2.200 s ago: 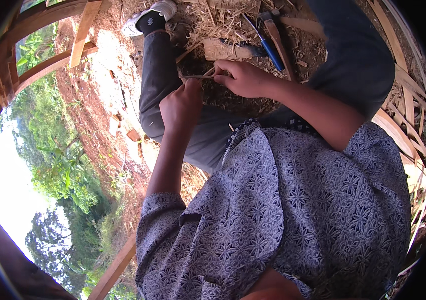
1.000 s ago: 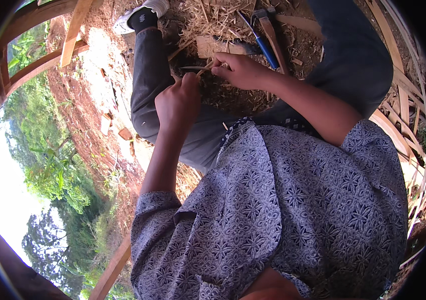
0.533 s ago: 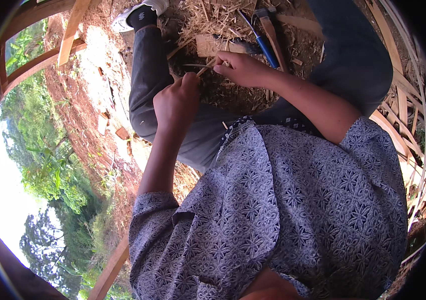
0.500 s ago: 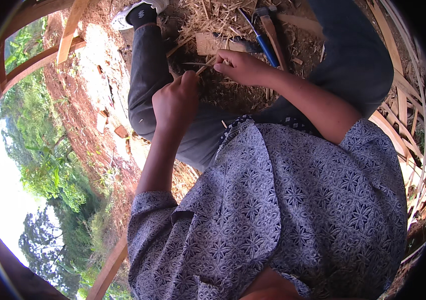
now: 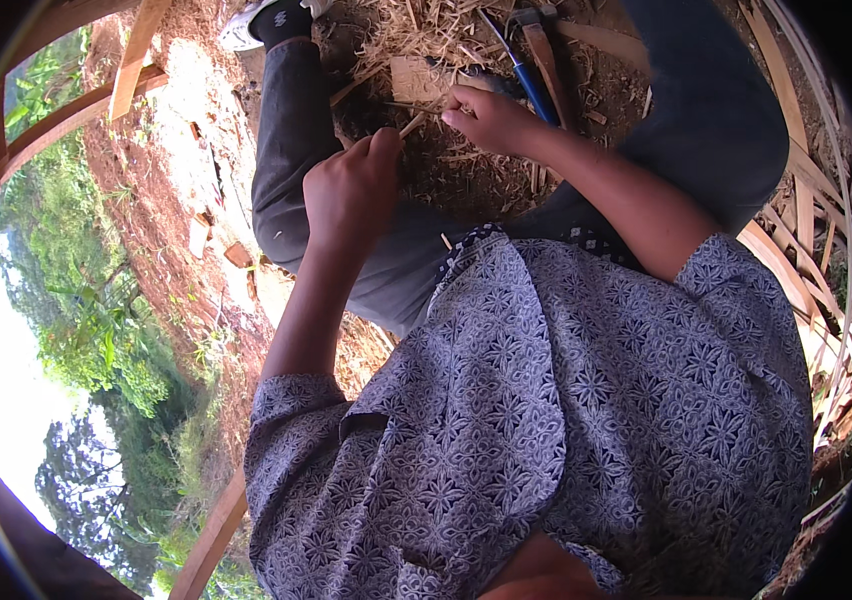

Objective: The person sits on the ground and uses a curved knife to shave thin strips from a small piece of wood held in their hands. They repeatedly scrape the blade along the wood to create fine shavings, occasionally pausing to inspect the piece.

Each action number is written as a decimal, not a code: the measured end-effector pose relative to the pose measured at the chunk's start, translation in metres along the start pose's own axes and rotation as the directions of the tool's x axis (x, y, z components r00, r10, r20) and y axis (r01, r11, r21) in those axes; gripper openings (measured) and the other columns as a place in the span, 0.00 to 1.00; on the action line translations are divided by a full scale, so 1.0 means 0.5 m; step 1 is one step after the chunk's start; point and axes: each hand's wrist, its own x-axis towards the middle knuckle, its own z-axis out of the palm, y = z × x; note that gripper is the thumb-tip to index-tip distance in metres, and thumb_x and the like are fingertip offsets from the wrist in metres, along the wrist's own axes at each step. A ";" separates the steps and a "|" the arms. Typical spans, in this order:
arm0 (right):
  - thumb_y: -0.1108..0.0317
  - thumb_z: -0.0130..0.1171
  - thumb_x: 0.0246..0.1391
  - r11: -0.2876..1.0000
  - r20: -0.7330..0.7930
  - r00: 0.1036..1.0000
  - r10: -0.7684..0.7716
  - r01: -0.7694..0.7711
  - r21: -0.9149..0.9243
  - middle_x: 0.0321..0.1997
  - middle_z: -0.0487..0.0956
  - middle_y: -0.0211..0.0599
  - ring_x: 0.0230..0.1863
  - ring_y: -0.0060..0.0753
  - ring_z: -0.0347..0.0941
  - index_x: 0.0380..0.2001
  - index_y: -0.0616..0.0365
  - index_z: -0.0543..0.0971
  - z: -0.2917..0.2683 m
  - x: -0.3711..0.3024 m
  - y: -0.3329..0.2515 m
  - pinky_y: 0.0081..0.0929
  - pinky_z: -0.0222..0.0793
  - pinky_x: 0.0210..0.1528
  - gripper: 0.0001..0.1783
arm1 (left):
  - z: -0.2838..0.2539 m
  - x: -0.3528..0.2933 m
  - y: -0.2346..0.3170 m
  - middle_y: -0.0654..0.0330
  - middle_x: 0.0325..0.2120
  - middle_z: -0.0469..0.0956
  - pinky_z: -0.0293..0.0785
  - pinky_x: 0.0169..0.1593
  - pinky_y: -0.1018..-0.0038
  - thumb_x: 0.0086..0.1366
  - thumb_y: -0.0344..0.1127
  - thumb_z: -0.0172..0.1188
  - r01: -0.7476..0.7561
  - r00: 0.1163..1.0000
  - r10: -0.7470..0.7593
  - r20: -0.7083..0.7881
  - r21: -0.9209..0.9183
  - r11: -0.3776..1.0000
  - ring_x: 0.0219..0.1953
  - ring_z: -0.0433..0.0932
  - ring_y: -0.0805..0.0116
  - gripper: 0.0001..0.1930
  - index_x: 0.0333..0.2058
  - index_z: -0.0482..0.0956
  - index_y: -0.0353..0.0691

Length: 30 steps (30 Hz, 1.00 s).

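My left hand (image 5: 351, 195) is closed round a short pale wooden stick (image 5: 412, 124), whose tip pokes out past the thumb toward the right hand. My right hand (image 5: 494, 122) is closed too, a little farther right and higher. From its fingers a thin knife blade (image 5: 414, 104) reaches left, just beyond the stick; the handle is hidden in the fist. A small gap lies between the two hands. Both are held over the ground between my bent legs.
Beyond my hands lie a wooden block (image 5: 411, 78), a blue-handled tool (image 5: 532, 88) and a wooden-handled hammer (image 5: 544, 62). Wood shavings (image 5: 426, 35) cover the ground there. Long wooden strips (image 5: 804, 215) are piled at the right. Reddish soil slopes away at the left.
My right hand has moved slightly up and right, away from the left hand, taking the blade with it. The stick's tip now shows more plainly.
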 end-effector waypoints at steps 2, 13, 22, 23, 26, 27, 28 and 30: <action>0.58 0.58 0.66 0.983 -0.116 0.976 -0.185 0.182 -0.040 0.32 0.79 0.42 0.36 0.41 0.79 0.43 0.56 0.76 0.028 0.045 0.107 0.40 0.72 0.43 0.13 | 0.008 -0.002 -0.008 0.63 0.21 0.78 0.76 0.25 0.61 0.65 0.34 0.59 -0.009 0.999 0.010 -0.035 0.009 1.000 0.23 0.82 0.58 0.02 0.34 0.75 0.51; 0.54 0.55 0.67 0.998 0.075 0.997 -0.014 0.010 0.056 0.36 0.79 0.39 0.38 0.32 0.76 0.44 0.58 0.76 0.008 -0.014 -0.082 0.35 0.71 0.44 0.17 | 0.014 -0.019 -0.015 0.64 0.21 0.77 0.74 0.22 0.64 0.61 0.32 0.58 -0.019 0.998 0.020 -0.054 0.007 1.000 0.21 0.81 0.60 0.04 0.33 0.72 0.49; 0.60 0.55 0.68 0.992 -0.032 0.997 0.071 -0.074 -0.105 0.27 0.76 0.42 0.29 0.40 0.75 0.41 0.59 0.74 0.018 0.050 0.126 0.38 0.70 0.38 0.12 | 0.007 -0.008 -0.007 0.64 0.21 0.78 0.74 0.22 0.63 0.62 0.33 0.58 -0.027 0.999 0.029 -0.045 0.031 0.999 0.21 0.81 0.60 0.04 0.33 0.72 0.49; 0.61 0.55 0.67 0.999 -0.038 0.999 0.014 -0.016 -0.044 0.27 0.76 0.42 0.29 0.40 0.75 0.40 0.59 0.74 0.022 0.044 0.088 0.38 0.70 0.38 0.12 | 0.007 -0.009 -0.011 0.64 0.21 0.78 0.74 0.22 0.62 0.62 0.33 0.58 -0.016 0.999 0.018 -0.048 0.042 0.999 0.21 0.81 0.60 0.04 0.33 0.72 0.49; 0.62 0.55 0.67 0.997 0.025 1.000 -0.008 0.006 0.076 0.29 0.77 0.43 0.30 0.40 0.76 0.38 0.60 0.75 0.007 -0.035 -0.128 0.38 0.71 0.38 0.11 | 0.017 -0.008 -0.015 0.63 0.20 0.77 0.73 0.21 0.62 0.65 0.35 0.59 -0.005 0.997 0.005 -0.079 0.001 1.000 0.20 0.81 0.59 0.05 0.32 0.71 0.49; 0.61 0.55 0.67 0.996 -0.051 0.995 -0.081 0.082 0.026 0.29 0.78 0.43 0.30 0.39 0.77 0.39 0.59 0.75 0.017 -0.022 -0.078 0.38 0.71 0.38 0.11 | 0.014 -0.003 -0.011 0.63 0.19 0.77 0.73 0.21 0.61 0.66 0.36 0.59 -0.004 0.997 0.003 -0.075 -0.008 1.000 0.20 0.81 0.59 0.05 0.31 0.71 0.48; 0.60 0.56 0.68 0.988 -0.122 0.980 -0.156 0.153 -0.030 0.28 0.78 0.42 0.30 0.39 0.77 0.41 0.58 0.74 0.034 0.007 0.010 0.38 0.71 0.37 0.12 | 0.009 0.002 -0.007 0.63 0.19 0.77 0.73 0.21 0.61 0.67 0.36 0.58 -0.002 0.998 0.001 -0.071 -0.017 1.000 0.20 0.81 0.58 0.06 0.31 0.71 0.48; 0.57 0.56 0.69 0.993 -0.113 0.990 -0.083 0.073 -0.088 0.27 0.78 0.40 0.29 0.36 0.77 0.43 0.56 0.73 0.015 0.022 0.025 0.38 0.70 0.36 0.13 | 0.004 0.001 -0.010 0.62 0.18 0.77 0.73 0.21 0.60 0.68 0.37 0.58 0.017 0.997 -0.019 -0.073 -0.030 0.999 0.20 0.81 0.58 0.08 0.30 0.71 0.48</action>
